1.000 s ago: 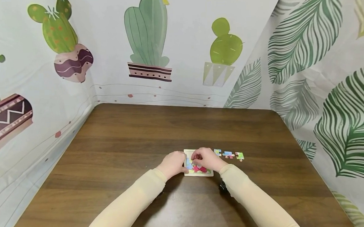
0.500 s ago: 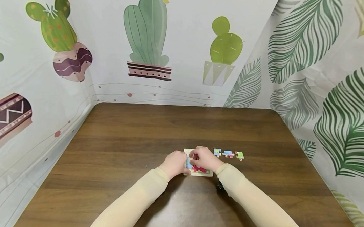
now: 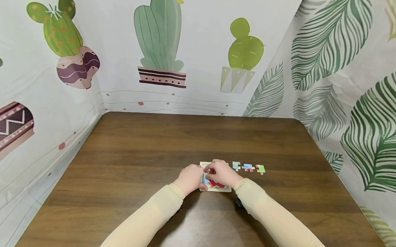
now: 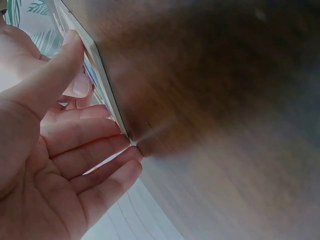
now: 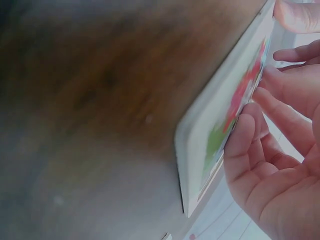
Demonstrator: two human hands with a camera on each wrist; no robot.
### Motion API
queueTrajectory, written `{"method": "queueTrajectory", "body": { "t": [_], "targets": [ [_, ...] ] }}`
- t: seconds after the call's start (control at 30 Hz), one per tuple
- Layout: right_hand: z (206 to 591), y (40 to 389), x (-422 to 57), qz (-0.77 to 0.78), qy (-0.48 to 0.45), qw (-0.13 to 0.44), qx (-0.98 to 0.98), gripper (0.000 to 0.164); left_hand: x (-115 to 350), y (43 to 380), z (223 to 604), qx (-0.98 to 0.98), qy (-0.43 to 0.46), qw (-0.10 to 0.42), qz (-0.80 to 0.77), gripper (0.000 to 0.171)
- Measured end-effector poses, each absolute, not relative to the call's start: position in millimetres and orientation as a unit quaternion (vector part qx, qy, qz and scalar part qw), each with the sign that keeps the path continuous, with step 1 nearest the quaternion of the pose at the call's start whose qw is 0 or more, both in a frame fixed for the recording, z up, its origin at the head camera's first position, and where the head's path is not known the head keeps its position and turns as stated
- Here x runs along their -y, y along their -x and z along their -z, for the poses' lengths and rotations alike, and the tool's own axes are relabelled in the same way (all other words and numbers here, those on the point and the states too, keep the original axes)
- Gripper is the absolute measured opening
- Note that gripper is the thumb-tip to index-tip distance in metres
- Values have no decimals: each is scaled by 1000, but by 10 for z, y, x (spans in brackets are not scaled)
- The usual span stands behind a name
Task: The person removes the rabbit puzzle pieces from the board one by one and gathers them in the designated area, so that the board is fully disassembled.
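A small jigsaw puzzle board (image 3: 217,190) with a pale frame and a red, green and blue picture lies on the table. My left hand (image 3: 190,178) grips its left side, thumb at the near corner and fingers along the edge. In the left wrist view the thumb (image 4: 70,60) overlaps the pale frame (image 4: 111,94). Over the picture, my right hand (image 3: 221,173) has thumb and forefinger bent toward each other, tips down at the surface. Curled fingers (image 5: 239,142) sit against the board's picture side in the right wrist view. I cannot tell whether they pinch a piece.
Right of the board, three loose jigsaw pieces lie in a row: a blue one (image 3: 236,165), a blue and pink one (image 3: 248,167) and a green one (image 3: 261,169). The brown wooden table (image 3: 135,141) meets patterned wall cloth (image 3: 201,57) at its back and sides.
My right hand has shifted slightly left over the board, its thumb and forefinger now nearer the left edge. The left hand keeps its grip, and the three loose pieces stay put.
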State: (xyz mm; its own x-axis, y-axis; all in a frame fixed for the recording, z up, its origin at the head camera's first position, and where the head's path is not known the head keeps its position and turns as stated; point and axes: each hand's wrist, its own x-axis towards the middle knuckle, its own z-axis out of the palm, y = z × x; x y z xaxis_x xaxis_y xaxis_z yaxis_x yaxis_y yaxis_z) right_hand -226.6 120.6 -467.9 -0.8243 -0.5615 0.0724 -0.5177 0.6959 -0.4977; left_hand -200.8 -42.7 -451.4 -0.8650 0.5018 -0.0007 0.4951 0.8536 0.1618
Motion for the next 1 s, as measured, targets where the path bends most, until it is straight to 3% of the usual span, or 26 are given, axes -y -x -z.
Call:
{"method": "queueTrajectory", "body": {
  "t": [1.0],
  "targets": [
    [4690,2254,-1184,303,276,36,-911,12,435,1983,4499,-964,-255,14,-76,52]
  ]
}}
